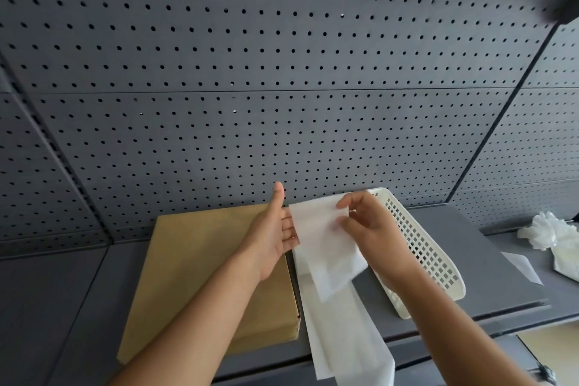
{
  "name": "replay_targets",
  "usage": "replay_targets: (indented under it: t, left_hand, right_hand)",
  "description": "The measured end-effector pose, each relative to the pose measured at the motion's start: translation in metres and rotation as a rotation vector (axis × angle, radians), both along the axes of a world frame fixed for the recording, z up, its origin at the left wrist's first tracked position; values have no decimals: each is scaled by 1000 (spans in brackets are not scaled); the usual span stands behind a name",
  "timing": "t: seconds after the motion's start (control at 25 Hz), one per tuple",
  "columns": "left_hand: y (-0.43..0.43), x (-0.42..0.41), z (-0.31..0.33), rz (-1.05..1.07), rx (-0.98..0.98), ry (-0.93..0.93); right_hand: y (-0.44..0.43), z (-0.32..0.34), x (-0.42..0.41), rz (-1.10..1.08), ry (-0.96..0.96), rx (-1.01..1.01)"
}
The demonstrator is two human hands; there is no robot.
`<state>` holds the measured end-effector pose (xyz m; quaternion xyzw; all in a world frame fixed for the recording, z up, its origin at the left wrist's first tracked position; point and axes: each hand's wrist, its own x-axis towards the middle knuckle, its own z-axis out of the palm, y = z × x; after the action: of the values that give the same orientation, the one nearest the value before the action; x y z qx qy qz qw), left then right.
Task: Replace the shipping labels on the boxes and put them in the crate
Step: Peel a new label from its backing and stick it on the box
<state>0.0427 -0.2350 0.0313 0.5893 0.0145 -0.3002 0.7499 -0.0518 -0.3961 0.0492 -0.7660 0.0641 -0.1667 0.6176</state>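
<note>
A flat brown cardboard box (203,273) lies on the grey shelf, left of centre. A long strip of white label paper (326,247) hangs over the shelf's front edge between my hands. My left hand (275,229) is behind the strip's left edge, palm up, fingers straight, thumb raised. My right hand (369,222) pinches the strip's upper right corner between thumb and fingers. A white perforated plastic crate (426,254) stands to the right, partly hidden by my right hand and the paper.
A dark grey pegboard wall (282,72) rises right behind the shelf. On a lower shelf at the right lie crumpled white backing paper (548,229) and a loose white sheet (523,266). The shelf's front edge (470,326) runs under my right forearm.
</note>
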Motion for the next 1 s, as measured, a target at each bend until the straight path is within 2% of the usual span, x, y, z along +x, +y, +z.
replay_targets:
  t: [0.08,0.16,0.28,0.36,0.52,0.64,0.84,1.0]
  left_hand:
    - [-3,-1,3,43,-65,-40]
    - [-4,-4,4,121,-51,-143]
    - [1,-3,-3,161,64,-353]
    - [3,-6,-3,143,94,-430]
    - [3,-18,0,70,80,-481]
    - [4,-24,-3,-1,64,-514]
    - [7,-30,-6,-56,61,-547]
    - [7,-34,-9,-76,74,-559]
  right_hand:
    - [1,1,-13,73,64,-48]
    - [-2,-3,-19,99,142,-109]
    - [-8,-9,-15,-71,64,-200]
    - [-7,-5,-7,-192,-33,-328]
    - [-3,3,14,-141,-156,-673]
    - [2,5,26,-106,-192,-843]
    - [3,13,29,-12,-198,-909]
    - [0,16,25,-20,-171,-1057]
